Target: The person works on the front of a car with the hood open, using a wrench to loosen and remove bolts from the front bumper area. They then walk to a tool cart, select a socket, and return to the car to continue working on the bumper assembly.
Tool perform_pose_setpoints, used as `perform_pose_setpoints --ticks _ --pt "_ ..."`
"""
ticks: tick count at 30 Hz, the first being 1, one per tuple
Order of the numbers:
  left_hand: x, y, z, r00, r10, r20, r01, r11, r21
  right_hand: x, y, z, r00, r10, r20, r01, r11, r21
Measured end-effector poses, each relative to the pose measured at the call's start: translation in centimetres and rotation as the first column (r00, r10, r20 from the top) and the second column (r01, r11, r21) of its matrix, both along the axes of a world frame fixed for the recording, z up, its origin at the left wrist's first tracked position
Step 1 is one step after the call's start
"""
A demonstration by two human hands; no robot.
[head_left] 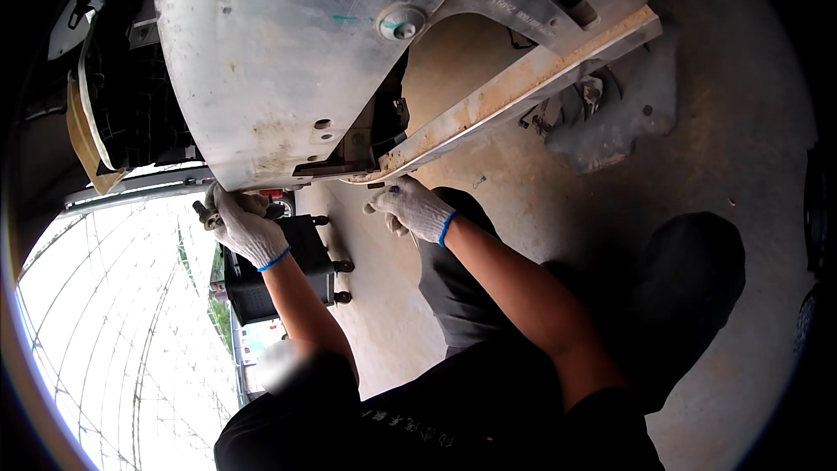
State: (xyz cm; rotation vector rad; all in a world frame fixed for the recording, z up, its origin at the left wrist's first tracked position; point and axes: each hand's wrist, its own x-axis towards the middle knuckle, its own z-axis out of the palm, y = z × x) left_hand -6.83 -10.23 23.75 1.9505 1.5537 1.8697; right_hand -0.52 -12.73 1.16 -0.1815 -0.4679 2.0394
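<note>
Lg. grey panel (279, 61) = landmark; fills upper view, above both gloved hands. Surf. scuffed, rust-brown specks toward its lower edge. L grip (251, 231) (white knit glove, blue cuff): at panel's lower L corner, fingers curled round a small dark/metal tool (210, 217); tool sits just below that corner, its end poking out L of the hand. Rest of it hidden by glove, exact type unclear. R grip (420, 211) (same glove type): just below panel's lower R corner, by the lower end of a dirt-streaked rail (514, 92). Fingers bent, small blue spot at fingertips; can't tell if pinching anything or merely pressed tog. Rail runs from panel's lower R corner, up & to R. Round bolt (402, 23) seated toward panel's R edge. Dark bracket (357, 146) along panel's lower R edge. R of panel, past rail: grey sheet piece (615, 118) w/ dark fittings. Below panel, betw. the two forearms: black wheeled bin (275, 266) on tan floor (523, 192). L of panel: yellowish strip (85, 135), approx. vertical. Person's dark trousers (462, 296) below & R of panel.
</note>
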Motion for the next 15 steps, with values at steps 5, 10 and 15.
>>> perform_pose_setpoints --ticks 5,10,15 --pt "0.2 -0.4 0.4 0.997 0.023 -0.071 -0.026 0.999 -0.039 -0.5 -0.5 0.1 0.997 -0.043 -0.061 0.043 0.999 -0.014" --pt "0.2 -0.5 0.2 0.998 0.043 -0.05 -0.046 0.997 -0.059 -0.4 0.3 0.4 0.999 -0.034 -0.017 0.034 0.998 0.05" --pt "0.7 -1.1 0.0 1.0 0.015 -0.016 -0.017 0.996 -0.09 -0.1 -0.5 0.8 0.995 -0.091 0.046 0.09 0.996 0.023"
